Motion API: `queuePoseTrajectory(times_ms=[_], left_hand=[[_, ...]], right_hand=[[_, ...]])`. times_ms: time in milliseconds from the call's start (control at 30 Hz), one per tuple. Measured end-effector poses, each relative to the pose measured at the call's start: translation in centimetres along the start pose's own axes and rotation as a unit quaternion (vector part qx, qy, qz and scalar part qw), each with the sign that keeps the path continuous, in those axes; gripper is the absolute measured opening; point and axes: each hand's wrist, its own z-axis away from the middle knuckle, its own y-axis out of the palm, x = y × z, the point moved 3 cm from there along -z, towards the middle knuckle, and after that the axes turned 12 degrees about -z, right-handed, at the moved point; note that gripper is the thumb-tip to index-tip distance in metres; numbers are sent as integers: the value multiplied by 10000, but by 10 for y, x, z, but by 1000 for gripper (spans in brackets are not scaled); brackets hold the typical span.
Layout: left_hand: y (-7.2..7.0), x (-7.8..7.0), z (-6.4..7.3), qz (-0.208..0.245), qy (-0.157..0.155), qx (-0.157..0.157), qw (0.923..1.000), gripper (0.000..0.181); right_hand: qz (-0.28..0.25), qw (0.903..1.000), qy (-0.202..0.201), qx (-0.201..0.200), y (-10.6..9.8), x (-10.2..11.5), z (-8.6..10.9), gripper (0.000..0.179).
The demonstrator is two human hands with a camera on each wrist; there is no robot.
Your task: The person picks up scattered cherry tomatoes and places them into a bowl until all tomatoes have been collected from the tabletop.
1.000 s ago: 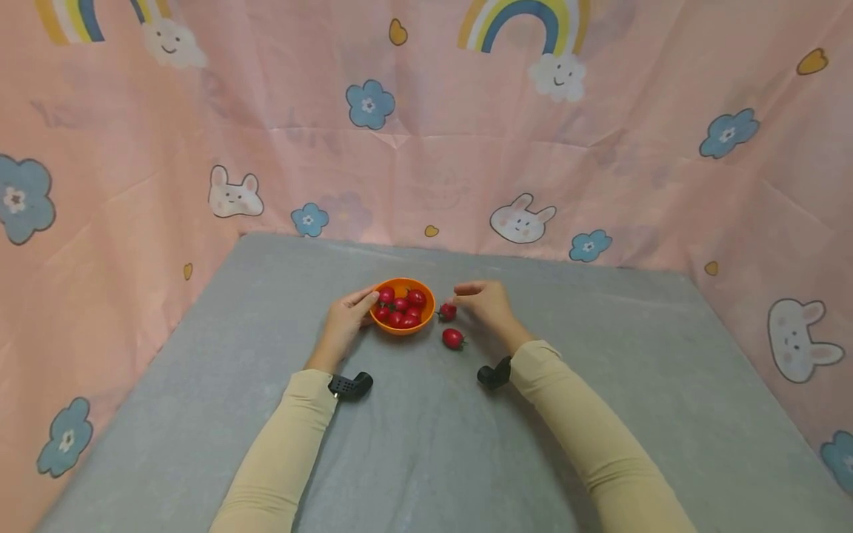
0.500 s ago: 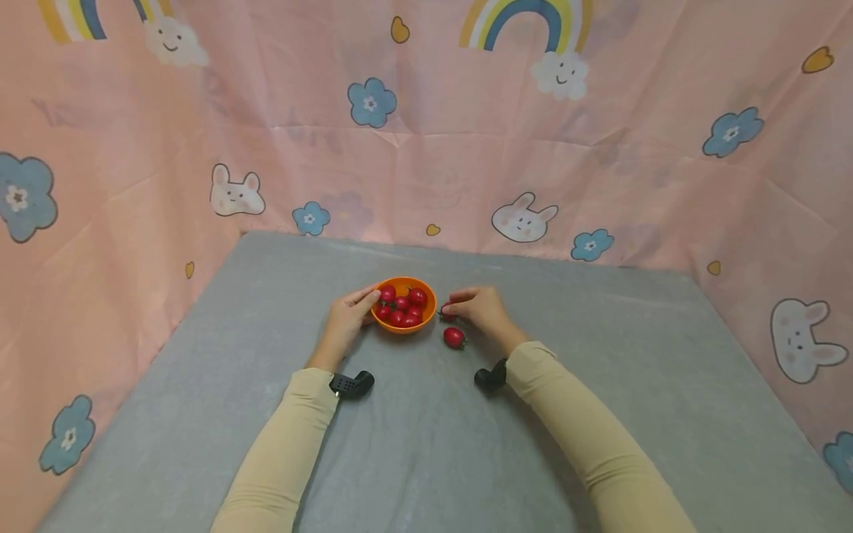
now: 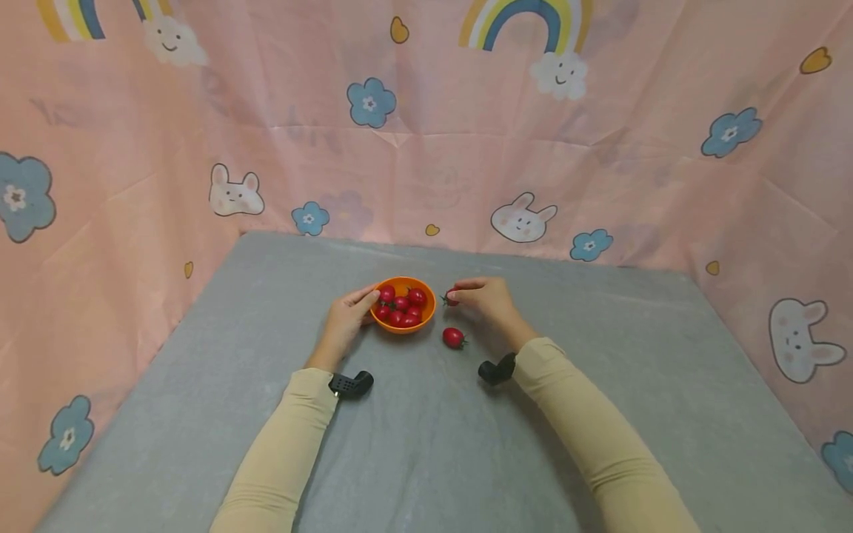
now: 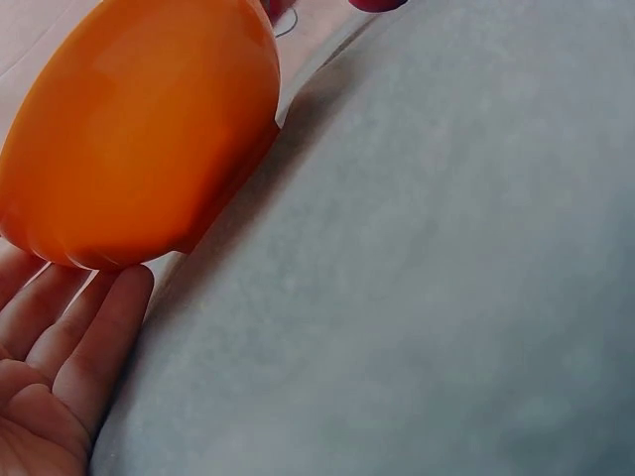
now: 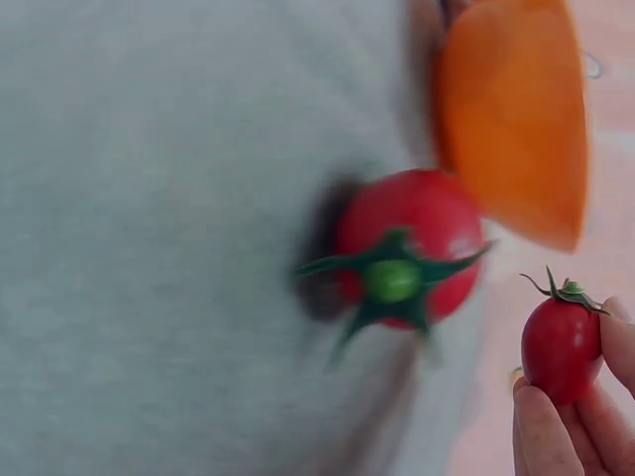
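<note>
My left hand point(image 3: 343, 324) grips the left side of an orange bowl point(image 3: 403, 331), its thumb over the rim and fingers against the outer wall. Several red cherry tomatoes point(image 3: 400, 304) lie inside the bowl. Just right of the bowl, my right hand point(image 3: 492, 302) pinches one cherry tomato point(image 5: 562, 349) between thumb and fingers, its green stalk end showing. That tomato is lifted off the table. Another cherry tomato point(image 3: 454, 338) rests on the cloth below the right hand, its green calyx facing the right wrist camera.
A grey cloth point(image 3: 413, 437) covers the table. Behind and at both sides hangs a pink printed curtain point(image 3: 440, 170) that meets the table's edges. Each wrist wears a black camera mount, such as the left one point(image 3: 352, 385).
My right hand came down to the farther loose tomato, pinched it and raised it slightly off the cloth. The left hand and bowl stayed in place.
</note>
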Motion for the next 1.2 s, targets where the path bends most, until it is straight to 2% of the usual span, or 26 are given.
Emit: queuePoseTrajectory(times_ms=[200, 467, 667, 967, 1200], left_hand=[[-1, 0, 0, -35, -21, 9, 10000, 40], [-1, 0, 2, -136, -45, 41, 9999, 41], [0, 1, 1, -133, -109, 62, 9998, 43], [0, 1, 1, -234, -40, 83, 9997, 43], [0, 0, 1, -64, 27, 102, 9999, 41]], right_hand=[[106, 9999, -67, 73, 5, 19, 7, 39], [257, 9987, -328, 298, 22, 34, 9, 41], [457, 9965, -512, 475, 40, 39, 9, 42], [648, 9932, -723, 642, 62, 41, 10, 37], [1283, 9833, -1083, 702, 70, 43, 12, 36]])
